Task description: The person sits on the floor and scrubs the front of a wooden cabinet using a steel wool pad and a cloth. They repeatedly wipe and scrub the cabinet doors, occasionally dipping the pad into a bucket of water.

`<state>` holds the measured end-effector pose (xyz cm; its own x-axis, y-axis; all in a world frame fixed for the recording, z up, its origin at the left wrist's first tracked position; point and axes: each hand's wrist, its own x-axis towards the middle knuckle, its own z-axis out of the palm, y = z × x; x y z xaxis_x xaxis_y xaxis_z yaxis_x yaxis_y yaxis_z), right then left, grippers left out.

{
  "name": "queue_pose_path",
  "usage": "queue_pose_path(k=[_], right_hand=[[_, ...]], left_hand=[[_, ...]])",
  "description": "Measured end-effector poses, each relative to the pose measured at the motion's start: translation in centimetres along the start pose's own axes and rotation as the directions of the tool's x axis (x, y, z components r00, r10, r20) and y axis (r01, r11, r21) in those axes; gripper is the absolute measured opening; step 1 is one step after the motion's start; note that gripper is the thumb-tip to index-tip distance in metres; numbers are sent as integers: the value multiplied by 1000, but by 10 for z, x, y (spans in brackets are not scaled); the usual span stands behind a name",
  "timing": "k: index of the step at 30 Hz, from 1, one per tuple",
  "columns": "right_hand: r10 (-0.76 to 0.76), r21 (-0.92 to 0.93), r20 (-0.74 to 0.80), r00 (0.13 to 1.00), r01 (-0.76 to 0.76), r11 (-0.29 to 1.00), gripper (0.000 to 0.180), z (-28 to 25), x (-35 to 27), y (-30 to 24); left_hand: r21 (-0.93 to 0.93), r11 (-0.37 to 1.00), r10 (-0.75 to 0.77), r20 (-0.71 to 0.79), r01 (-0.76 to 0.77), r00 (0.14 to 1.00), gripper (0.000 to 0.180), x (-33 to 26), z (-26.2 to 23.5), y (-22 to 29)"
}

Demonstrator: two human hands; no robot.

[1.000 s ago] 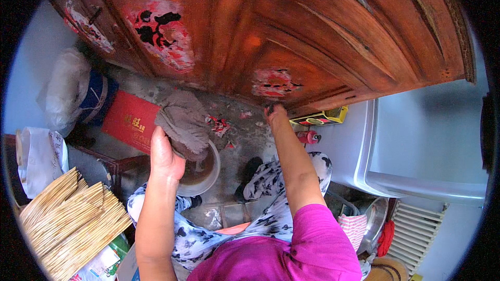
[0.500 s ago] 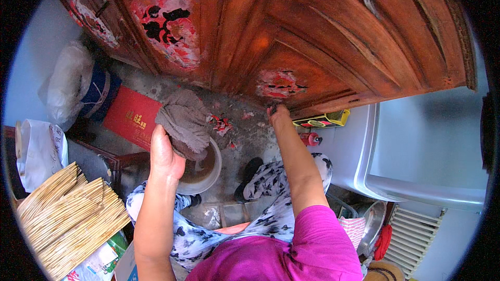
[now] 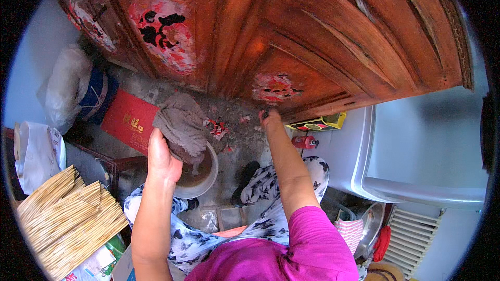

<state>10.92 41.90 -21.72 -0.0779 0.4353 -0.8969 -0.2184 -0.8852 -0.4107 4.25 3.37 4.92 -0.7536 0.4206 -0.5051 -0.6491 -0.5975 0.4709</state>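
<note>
My left hand (image 3: 161, 157) grips a wet grey-brown rag (image 3: 180, 125) and holds it up above a pale basin (image 3: 203, 184) of murky brown water on the concrete floor. My right hand (image 3: 270, 119) reaches forward with fingers pressed against the bottom edge of a dark red wooden door (image 3: 291, 36), beside a torn red paper patch (image 3: 275, 87). Whether that hand pinches anything is hidden. Scraps of red paper (image 3: 219, 127) lie on the floor between the hands.
A red flat box (image 3: 127, 120) and stuffed bags (image 3: 67, 86) lie at the left. A bundle of thin bamboo sticks (image 3: 62, 218) sits at lower left. A white appliance (image 3: 416, 151) stands at the right, with a small red bottle (image 3: 304, 141) near it.
The view has shifted slightly. My left hand with the rag stays above the basin, and my right hand stays at the door's lower edge.
</note>
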Motion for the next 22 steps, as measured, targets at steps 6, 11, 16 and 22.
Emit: queue_pose_path(k=[6, 11, 16, 22], right_hand=[[-18, 84, 116, 993, 8, 996, 10, 5, -53, -4], [12, 110, 33, 999, -16, 994, 11, 1, 33, -4], [17, 49, 17, 1000, -18, 999, 10, 24, -11, 41], [-116, 72, -5, 993, 116, 991, 32, 7, -49, -6]], left_hand=[[-7, 1000, 17, -19, -18, 1000, 38, -8, -3, 0], [2, 1000, -18, -9, 18, 1000, 42, 0, 1, 1], [-9, 999, 41, -81, -42, 996, 40, -9, -12, 5], [22, 1000, -10, -28, 11, 1000, 41, -3, 1, -1]])
